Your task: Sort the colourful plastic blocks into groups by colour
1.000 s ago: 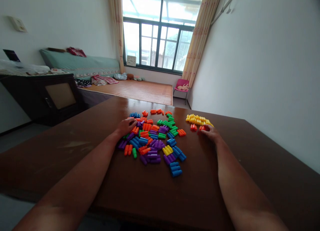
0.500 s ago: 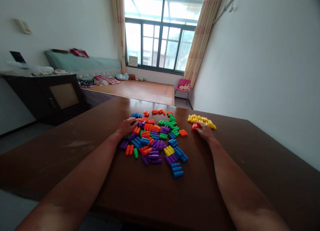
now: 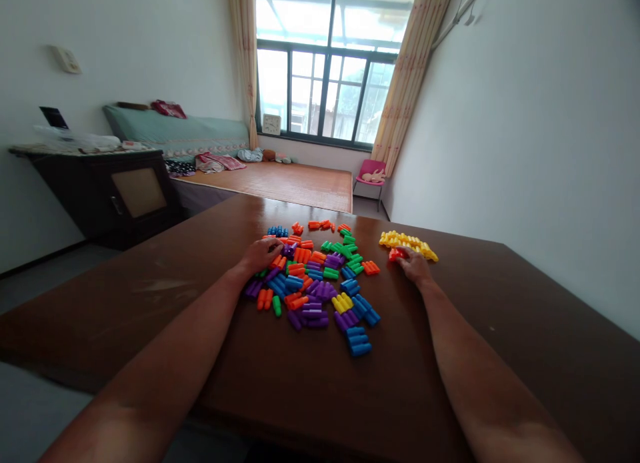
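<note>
Orange, purple, blue and green plastic toy building blocks [image 3: 323, 289], shaped like joined short tubes, lie in a loose spread on the brown table [image 3: 300, 383]. My left hand [image 3: 261, 255] is at the left side of this spread, its fingers closed at a purple block [image 3: 289, 250]; the fingertips partly blend with the pieces. Off to the right, my right hand [image 3: 414, 263] pinches a red-orange block [image 3: 395, 254] low over the table. Just beyond that hand sits a cluster of yellow blocks [image 3: 407, 242]. One yellow block [image 3: 343, 303] lies among the mixed pieces.
Behind the table stands a bed [image 3: 280, 179] with a woven mat and folded cloths. A dark cabinet [image 3: 130, 196] is at the left, a pink chair [image 3: 370, 169] by the window. A white wall [image 3: 525, 136] runs along the right.
The whole view has shifted slightly to the right and down. Both hands stay at the same blocks, with no clear movement of the pieces.
</note>
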A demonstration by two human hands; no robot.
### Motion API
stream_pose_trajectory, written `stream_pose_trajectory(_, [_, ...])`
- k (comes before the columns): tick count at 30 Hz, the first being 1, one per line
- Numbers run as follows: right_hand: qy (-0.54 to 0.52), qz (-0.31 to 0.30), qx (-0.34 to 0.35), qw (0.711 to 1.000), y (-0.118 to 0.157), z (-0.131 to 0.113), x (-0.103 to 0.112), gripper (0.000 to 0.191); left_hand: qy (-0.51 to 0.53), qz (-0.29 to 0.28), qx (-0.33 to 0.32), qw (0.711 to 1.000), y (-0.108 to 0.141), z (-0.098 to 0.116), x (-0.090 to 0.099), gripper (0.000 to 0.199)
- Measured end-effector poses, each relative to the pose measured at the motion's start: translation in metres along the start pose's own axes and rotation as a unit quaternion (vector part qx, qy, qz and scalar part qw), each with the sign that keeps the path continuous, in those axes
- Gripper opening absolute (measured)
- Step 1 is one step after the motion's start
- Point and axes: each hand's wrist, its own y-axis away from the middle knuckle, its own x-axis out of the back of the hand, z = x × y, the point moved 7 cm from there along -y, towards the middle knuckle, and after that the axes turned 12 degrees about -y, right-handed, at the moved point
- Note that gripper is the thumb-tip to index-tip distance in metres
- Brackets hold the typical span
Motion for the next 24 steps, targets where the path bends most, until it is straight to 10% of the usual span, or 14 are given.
stream_pose_trajectory(10, [-0.021, 0.000, 0.019, 1.000, 0.005, 0.006, -0.002, 0.044, -0.040, 0.052, -0.032, 0.997, 0.001, 0.044, 0.029, 0.026])
stream_pose_trajectory(24, [-0.019, 0.058, -0.016, 0.998, 0.004, -0.016, 0.015, 0.052, -0.079, -0.047, -0.155, 0.984, 0.005, 0.079, 0.007, 0.028])
